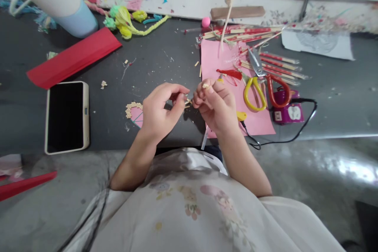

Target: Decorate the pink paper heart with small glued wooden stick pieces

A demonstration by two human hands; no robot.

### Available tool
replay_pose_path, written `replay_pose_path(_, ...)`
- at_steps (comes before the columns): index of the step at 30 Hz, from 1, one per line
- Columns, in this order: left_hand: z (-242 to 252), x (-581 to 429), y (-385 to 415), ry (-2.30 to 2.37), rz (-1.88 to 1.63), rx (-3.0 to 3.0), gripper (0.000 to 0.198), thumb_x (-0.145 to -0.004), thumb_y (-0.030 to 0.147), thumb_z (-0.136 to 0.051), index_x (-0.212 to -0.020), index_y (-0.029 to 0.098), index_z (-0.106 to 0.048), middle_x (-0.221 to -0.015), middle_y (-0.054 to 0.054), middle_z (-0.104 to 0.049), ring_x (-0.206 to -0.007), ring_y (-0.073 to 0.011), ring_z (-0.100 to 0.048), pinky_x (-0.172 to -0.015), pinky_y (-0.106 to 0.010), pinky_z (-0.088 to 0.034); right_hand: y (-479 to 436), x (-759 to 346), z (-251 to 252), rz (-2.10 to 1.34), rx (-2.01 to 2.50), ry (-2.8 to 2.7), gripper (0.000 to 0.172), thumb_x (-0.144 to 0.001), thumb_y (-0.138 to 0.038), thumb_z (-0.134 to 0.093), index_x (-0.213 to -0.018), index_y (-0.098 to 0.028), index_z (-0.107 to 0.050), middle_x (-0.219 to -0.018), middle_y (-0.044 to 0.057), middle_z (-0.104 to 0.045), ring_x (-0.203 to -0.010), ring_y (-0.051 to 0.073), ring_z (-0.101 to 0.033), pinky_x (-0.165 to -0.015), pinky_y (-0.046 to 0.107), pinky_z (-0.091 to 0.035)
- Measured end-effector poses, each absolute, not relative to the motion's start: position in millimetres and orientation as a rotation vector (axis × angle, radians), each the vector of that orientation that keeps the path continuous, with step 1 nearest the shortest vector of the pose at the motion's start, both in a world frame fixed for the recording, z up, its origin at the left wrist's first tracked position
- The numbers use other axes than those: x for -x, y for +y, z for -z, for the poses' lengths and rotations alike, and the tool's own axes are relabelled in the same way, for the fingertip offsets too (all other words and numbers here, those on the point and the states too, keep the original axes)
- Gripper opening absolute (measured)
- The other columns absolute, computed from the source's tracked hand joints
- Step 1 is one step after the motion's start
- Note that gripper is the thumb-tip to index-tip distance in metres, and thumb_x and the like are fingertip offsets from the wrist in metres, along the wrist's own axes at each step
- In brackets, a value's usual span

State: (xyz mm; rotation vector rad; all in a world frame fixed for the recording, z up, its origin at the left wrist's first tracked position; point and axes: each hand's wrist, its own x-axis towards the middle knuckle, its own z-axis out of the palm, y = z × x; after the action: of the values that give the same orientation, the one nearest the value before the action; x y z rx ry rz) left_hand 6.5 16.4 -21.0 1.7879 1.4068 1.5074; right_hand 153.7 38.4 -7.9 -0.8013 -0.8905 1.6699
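My left hand (pixel 162 107) and my right hand (pixel 215 104) are held close together above the dark table (pixel 165 63), fingertips nearly touching. Both pinch small pale wooden stick pieces (pixel 188 102) between thumb and fingers; another stick end (pixel 206 85) pokes up from my right fist. Just left of and under my left hand lies a pink heart shape edged with pale bits (pixel 134 112). A pink paper sheet (pixel 236 86) lies under and right of my right hand.
Yellow and red handled scissors (pixel 260 86) lie on the pink sheet, beside a purple device (pixel 288 112) with a black cable. A pile of sticks (pixel 265 59) lies behind. A phone (pixel 66 116) and folded red paper (pixel 73 57) lie at left.
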Motion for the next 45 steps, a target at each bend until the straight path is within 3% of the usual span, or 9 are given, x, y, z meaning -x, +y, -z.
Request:
replay_pose_path(7,19.0,-4.9,18.0,1.589,-1.370,-1.962,0.004,-0.085,0.022,-0.069,-0.083,0.020,-0.072,-0.077,0.001,-0.072,-0.068,-0.0089,-0.064,-0.065,-0.020,-0.051,37.4,-150.6,2.0,-1.867,0.668,-0.597,0.021,-0.079,-0.035,-0.075,-0.082,-0.023,-0.059,-0.073,-0.006,-0.047,-0.063,0.006,-0.049,-0.060,0.016,-0.048)
replay_pose_path(10,17.6,-4.6,18.5,1.554,-1.352,-1.898,0.012,-0.086,0.022,-0.067,-0.096,0.022,-0.072,-0.087,0.000,-0.072,-0.071,-0.0093,-0.063,-0.066,-0.021,-0.052,36.5,-150.7,6.3,-1.751,0.767,-0.746,0.023,-0.080,-0.038,-0.074,-0.082,-0.023,-0.057,-0.073,-0.005,-0.049,-0.063,0.006,-0.050,-0.061,0.018,-0.048)
replay_pose_path(13,16.8,-4.5,18.5,1.415,-1.449,-1.757,0.028,-0.086,0.024,-0.066,-0.115,0.024,-0.068,-0.104,-0.003,-0.069,-0.077,-0.0102,-0.064,-0.067,-0.022,-0.054,36.0,-153.2,13.5,-1.466,0.878,-1.055,0.021,-0.085,-0.039,-0.070,-0.086,-0.022,-0.059,-0.073,-0.005,-0.052,-0.063,0.007,-0.052,-0.061,0.020,-0.047)
replay_pose_path(18,14.9,-4.4,17.7,1.275,-1.437,-1.502,0.018,-0.082,0.037,-0.073,-0.092,0.022,-0.073,-0.087,-0.002,-0.071,-0.072,-0.0113,-0.065,-0.064,-0.023,-0.055,35.8,-163.6,16.7,-0.738,0.952,-1.686,0.002,-0.093,-0.023,-0.058,-0.093,-0.021,-0.059,-0.086,0.001,-0.060,-0.076,0.012,-0.057,-0.072,0.028,-0.050)
replay_pose_path(23,11.4,-5.2,18.4,1.258,-1.382,-1.374,0.022,-0.074,0.039,-0.080,-0.085,0.021,-0.074,-0.082,-0.002,-0.073,-0.071,-0.0130,-0.067,-0.066,-0.024,-0.056,34.3,-169.2,9.2,-0.334,0.913,-2.005,0.008,-0.094,-0.019,-0.054,-0.101,-0.022,-0.058,-0.092,0.004,-0.063,-0.087,0.016,-0.061,-0.078,0.033,-0.051)
replay_pose_path(36,15.8,-1.4,20.6,1.069,-1.267,-1.133,0.027,-0.073,0.046,-0.080,-0.083,0.022,-0.074,-0.071,-0.001,-0.070,-0.057,-0.0113,-0.063,-0.049,-0.024,-0.052,29.9,-170.0,-2.7,-0.292,0.876,-2.012,0.015,-0.094,-0.022,-0.058,-0.109,-0.023,-0.059,-0.095,0.005,-0.068,-0.091,0.018,-0.064,-0.081,0.034,-0.053)
replay_pose_path(45,7.6,-1.0,21.8,0.948,-1.201,-0.977,0.032,-0.067,0.050,-0.083,-0.079,0.022,-0.073,-0.065,0.000,-0.069,-0.053,-0.0104,-0.061,-0.047,-0.024,-0.052,29.3,-168.5,-3.1,-0.269,0.838,-1.987,0.016,-0.093,-0.021,-0.061,-0.109,-0.024,-0.060,-0.094,0.004,-0.069,-0.088,0.018,-0.066,-0.078,0.033,-0.054)
